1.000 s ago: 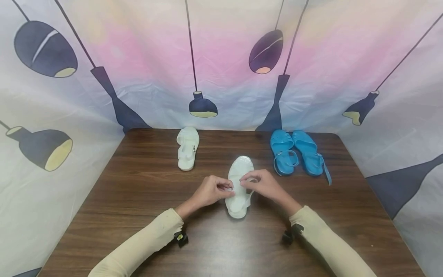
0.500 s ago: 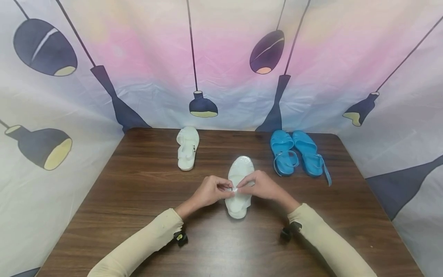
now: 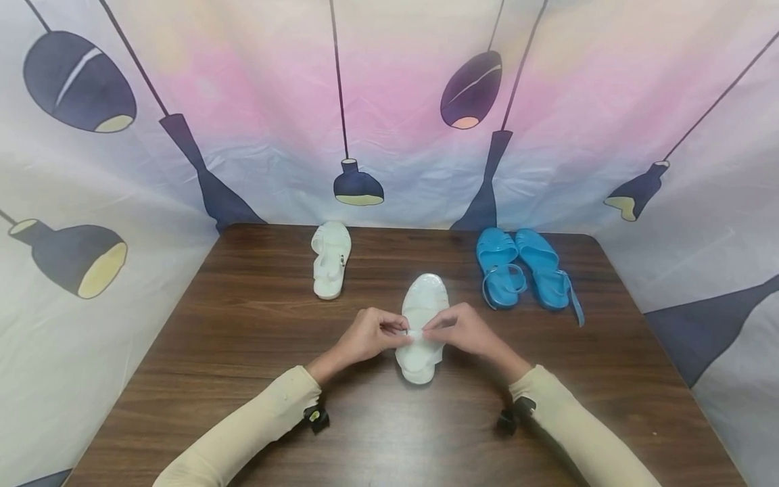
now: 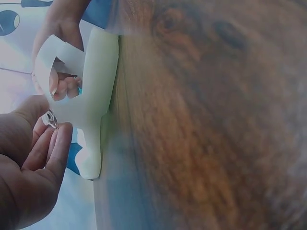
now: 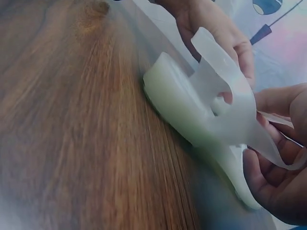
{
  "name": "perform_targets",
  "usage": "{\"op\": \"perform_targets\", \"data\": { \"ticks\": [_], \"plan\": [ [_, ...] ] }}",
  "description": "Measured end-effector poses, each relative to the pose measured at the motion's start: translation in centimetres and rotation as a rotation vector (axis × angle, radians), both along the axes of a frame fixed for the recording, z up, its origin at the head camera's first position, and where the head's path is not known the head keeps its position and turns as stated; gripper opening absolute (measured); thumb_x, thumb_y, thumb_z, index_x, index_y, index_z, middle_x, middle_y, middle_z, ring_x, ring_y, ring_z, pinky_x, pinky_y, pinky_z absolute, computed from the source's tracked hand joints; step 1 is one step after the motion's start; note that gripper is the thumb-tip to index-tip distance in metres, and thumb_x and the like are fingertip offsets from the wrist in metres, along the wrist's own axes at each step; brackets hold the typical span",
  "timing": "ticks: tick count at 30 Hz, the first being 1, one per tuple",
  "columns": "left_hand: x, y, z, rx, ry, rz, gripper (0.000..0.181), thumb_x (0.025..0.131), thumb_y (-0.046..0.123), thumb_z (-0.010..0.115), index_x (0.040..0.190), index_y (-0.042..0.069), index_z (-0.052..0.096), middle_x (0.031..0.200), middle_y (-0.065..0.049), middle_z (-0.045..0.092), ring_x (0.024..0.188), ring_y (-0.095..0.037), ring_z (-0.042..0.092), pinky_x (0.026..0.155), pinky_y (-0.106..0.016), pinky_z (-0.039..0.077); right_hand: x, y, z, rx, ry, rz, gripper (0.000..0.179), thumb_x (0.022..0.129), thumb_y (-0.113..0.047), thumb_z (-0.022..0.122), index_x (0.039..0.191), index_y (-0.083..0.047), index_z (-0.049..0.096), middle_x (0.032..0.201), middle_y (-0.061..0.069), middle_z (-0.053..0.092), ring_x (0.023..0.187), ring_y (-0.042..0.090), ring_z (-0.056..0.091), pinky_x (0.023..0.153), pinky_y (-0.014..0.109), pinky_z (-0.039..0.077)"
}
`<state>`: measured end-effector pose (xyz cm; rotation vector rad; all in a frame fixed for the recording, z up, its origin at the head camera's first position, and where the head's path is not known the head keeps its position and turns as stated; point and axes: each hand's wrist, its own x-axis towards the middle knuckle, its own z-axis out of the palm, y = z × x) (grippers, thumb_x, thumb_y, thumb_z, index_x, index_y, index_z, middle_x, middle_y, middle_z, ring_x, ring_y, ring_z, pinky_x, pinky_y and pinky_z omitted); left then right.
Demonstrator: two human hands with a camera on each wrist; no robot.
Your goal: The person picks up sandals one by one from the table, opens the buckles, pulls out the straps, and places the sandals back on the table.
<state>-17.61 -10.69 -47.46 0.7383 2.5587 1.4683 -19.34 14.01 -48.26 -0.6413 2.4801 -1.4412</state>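
Observation:
A white sandal (image 3: pixel 426 291) rests on the table between the two hands, its toe pointing away. At its left side the left hand (image 3: pixel 370 334) pinches the small metal buckle (image 4: pixel 51 119) between thumb and fingers. Opposite, the right hand (image 3: pixel 467 331) pinches the sandal's thin white strap (image 5: pixel 272 149), which passes between its fingers. The wide heel band (image 5: pixel 242 91) stands up behind the heel. The fingers partly cover the strap's end, so whether it sits in the buckle cannot be told.
A second white sandal (image 3: pixel 331 237) lies at the back left of the brown wooden table (image 3: pixel 243 325). Two blue sandals (image 3: pixel 496 245) lie side by side at the back right. A patterned cloth (image 3: pixel 274 81) hangs behind the table.
The right hand went left to meet the left hand over the sandal, then drew slightly back right. The left hand has stayed nearly still, and so has the sandal.

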Motion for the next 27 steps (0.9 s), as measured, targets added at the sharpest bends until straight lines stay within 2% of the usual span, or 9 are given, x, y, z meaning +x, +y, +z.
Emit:
{"op": "perform_targets", "data": {
  "ticks": [4, 15, 20, 27],
  "plan": [
    [0.0, 0.0, 0.0, 0.015, -0.017, 0.008, 0.01, 0.085, 0.011, 0.085, 0.092, 0.007, 0.079, 0.088, -0.004, 0.078, 0.08, -0.008, 0.071, 0.07, -0.02, 0.058, -0.1, 0.6, -0.2, -0.016, 0.006, -0.009, 0.01, 0.087, -0.026, 0.083, 0.089, -0.017, 0.083, 0.087, -0.005, 0.078, 0.084, 0.016, 0.07, 0.073, 0.031, 0.059],
    [0.1, 0.3, 0.1, 0.025, -0.046, 0.021, 0.011, 0.084, 0.012, 0.085, 0.092, 0.007, 0.079, 0.088, -0.004, 0.077, 0.079, -0.008, 0.071, 0.069, -0.021, 0.059, 0.4, 1.2, 0.8, -0.064, -0.051, -0.019, 0.013, 0.086, -0.024, 0.083, 0.09, -0.011, 0.082, 0.088, 0.001, 0.078, 0.083, 0.019, 0.069, 0.074, 0.033, 0.058],
    [0.1, 0.3, 0.1, 0.023, -0.062, 0.024, 0.012, 0.084, 0.011, 0.085, 0.093, 0.007, 0.079, 0.089, -0.004, 0.078, 0.081, -0.008, 0.071, 0.071, -0.021, 0.059, 0.4, 1.5, 0.6, -0.078, -0.065, -0.027, 0.015, 0.088, -0.024, 0.082, 0.093, -0.01, 0.082, 0.089, 0.002, 0.078, 0.085, 0.019, 0.069, 0.077, 0.033, 0.058],
    [0.2, 0.0, 0.0, 0.043, -0.105, 0.05, 0.011, 0.085, 0.012, 0.084, 0.093, 0.006, 0.078, 0.091, -0.005, 0.078, 0.084, -0.011, 0.072, 0.071, -0.022, 0.059, -0.2, 2.2, 1.2, -0.104, -0.095, -0.151, 0.022, 0.086, -0.028, 0.083, 0.098, -0.009, 0.082, 0.096, 0.004, 0.078, 0.094, 0.023, 0.068, 0.079, 0.036, 0.057]
  ]
}}
